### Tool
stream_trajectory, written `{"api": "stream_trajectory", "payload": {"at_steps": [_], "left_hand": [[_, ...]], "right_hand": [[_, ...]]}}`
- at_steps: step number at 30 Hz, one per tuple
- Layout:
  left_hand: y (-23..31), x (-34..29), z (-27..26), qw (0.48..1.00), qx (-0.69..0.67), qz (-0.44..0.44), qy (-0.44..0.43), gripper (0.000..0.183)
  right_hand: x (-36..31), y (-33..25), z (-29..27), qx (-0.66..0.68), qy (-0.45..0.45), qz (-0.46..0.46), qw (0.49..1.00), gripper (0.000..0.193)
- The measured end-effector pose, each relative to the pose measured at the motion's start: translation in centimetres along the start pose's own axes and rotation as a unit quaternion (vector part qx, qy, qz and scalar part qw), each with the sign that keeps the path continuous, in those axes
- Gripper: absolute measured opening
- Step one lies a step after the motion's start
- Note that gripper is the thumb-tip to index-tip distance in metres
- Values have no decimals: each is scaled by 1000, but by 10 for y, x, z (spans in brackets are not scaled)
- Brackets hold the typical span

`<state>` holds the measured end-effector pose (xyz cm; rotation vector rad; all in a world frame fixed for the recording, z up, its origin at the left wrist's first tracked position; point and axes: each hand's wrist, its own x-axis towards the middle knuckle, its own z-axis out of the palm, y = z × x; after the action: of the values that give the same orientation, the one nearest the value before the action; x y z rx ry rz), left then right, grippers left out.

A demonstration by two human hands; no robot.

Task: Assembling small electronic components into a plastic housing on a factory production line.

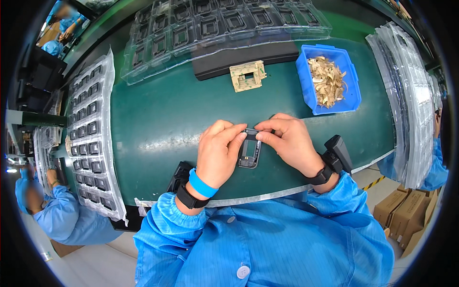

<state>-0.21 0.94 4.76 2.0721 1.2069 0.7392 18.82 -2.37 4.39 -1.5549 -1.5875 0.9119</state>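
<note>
A small black plastic housing (pixel 250 155) with a rectangular opening and rounded corners sits in front of me, its lower end toward my body. My left hand (pixel 217 150) pinches its upper left edge between thumb and fingers. At the upper right corner, the thumb and forefinger of my right hand (pixel 291 143) close on the same housing. The fingertips cover its top end, so any small piece under them is hidden. Beyond my hands lies a stack of tan adhesive-backed frames (pixel 239 86) with green marks and a square hole.
A blue bin (pixel 308 91) at the right back holds tan peeled strips. Clear trays of black housings stand at the back (pixel 181 52) and left (pixel 91 126). Stacked clear trays (pixel 406 95) line the right edge. Cardboard boxes (pixel 404 210) sit below right; co-workers are at the left.
</note>
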Motion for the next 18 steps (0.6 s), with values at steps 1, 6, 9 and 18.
{"api": "stream_trajectory", "payload": {"at_steps": [1,6,9,18], "left_hand": [[0,0,0,1000,1,0,-1,18],[-1,1,1,1000,-12,-7,4,17],[-1,2,2,1000,-7,-7,8,15],[-2,6,4,1000,0,6,23,12]], "right_hand": [[0,0,1,3,6,1,1000,15],[1,-8,4,0,19,16,1000,12],[2,-12,8,-14,30,23,999,10],[5,-12,12,-67,57,12,996,8]]}}
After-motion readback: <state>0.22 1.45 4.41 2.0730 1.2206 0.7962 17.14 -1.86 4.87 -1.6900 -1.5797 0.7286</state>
